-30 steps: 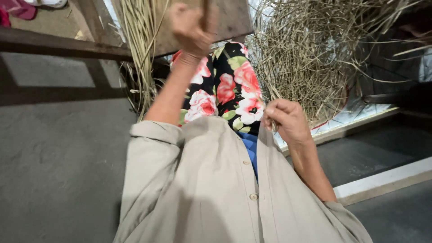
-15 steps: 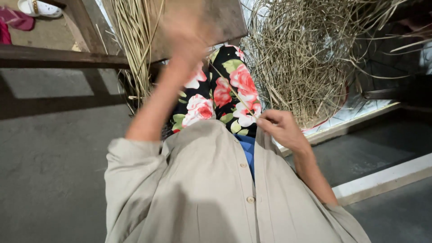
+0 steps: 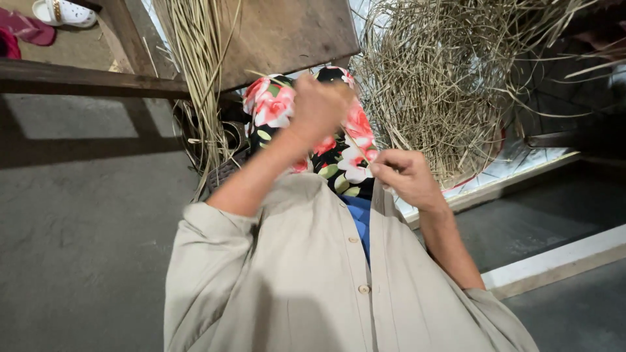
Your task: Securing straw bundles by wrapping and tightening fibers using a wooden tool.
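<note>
Head view looks straight down our own front, so our body fills most of the frame. Largest is the grey floor (image 3: pixel 85 261), bare concrete on the left, with a pale kerb (image 3: pixel 554 261) crossing at lower right. Over it spreads our beige shirt (image 3: pixel 313 287), buttoned up the middle and open at the collar, where a blue layer (image 3: pixel 358 218) shows. Above that our lap is covered by flowered cloth (image 3: pixel 339 156), black with red and white blooms.

Beyond the lap, a big loose heap of straw (image 3: pixel 443 85) lies on the right, tangled and within easy reach of the right arm. On the left a tidier bundle (image 3: pixel 195 72) of long straight strands hangs down against a wooden board (image 3: pixel 287 32) and a dark beam (image 3: pixel 85 81), probably so that the strands stay aligned. A white sandal (image 3: pixel 62 12) sits at top left.

Our left hand (image 3: pixel 319 107) is raised over the flowered cloth and closed into a loose fist. It is blurred, so we cannot tell what it grips, though a thin strand (image 3: pixel 355 145) seems to run from it down toward the other hand. Our right hand (image 3: pixel 404 176) sits lower, just beside the collar, with fingers curled and thumb pressed to forefinger in a pinch, as one holds a fine strand taut. What is pinched is too thin to see for sure.
</note>
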